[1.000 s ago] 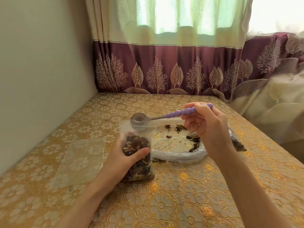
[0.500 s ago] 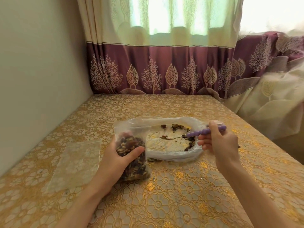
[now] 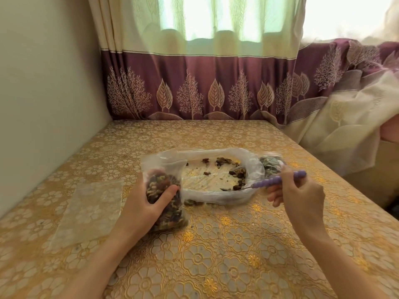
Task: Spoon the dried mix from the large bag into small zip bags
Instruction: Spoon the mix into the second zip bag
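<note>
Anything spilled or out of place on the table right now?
Yes: a few bits of dried mix lie on the tablecloth at the near edge of the large bag, beside the small zip bag the left hand grips. Nothing else stands out.

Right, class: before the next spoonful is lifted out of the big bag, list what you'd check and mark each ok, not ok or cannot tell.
1. Small bag held upright by left hand: ok.
2. Small bag's mouth open: ok.
3. Spoon gripped by right hand: ok.
4. Spoon bowl down among the mix in the big bag: ok.
5. Spoon loaded: cannot tell.
6. Room left in small bag: ok, the top part looks unfilled.
7. Spare empty bag on the table: ok.
</note>
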`<action>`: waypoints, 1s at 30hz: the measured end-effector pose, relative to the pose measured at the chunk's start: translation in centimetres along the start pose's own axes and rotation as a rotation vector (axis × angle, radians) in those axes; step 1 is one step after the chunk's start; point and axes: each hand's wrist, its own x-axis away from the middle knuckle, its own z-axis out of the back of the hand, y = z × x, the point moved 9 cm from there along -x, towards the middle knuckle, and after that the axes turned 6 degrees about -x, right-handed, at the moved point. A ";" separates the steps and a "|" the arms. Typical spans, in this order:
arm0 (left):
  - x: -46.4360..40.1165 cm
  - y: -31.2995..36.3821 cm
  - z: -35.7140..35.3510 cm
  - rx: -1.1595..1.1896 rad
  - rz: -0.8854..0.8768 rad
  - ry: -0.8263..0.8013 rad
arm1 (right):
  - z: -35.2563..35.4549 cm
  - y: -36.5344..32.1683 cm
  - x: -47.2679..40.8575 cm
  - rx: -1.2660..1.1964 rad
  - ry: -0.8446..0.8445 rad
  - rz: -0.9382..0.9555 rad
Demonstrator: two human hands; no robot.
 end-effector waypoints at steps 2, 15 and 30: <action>-0.1 -0.1 0.0 -0.033 -0.006 -0.010 | 0.2 -0.5 0.1 0.040 0.021 0.057; -0.2 0.1 0.1 -0.103 -0.042 0.008 | -1.2 -0.6 0.7 0.193 0.026 0.199; 0.1 0.1 -0.3 0.007 0.025 -0.017 | -1.0 5.3 0.5 -0.263 0.001 -0.341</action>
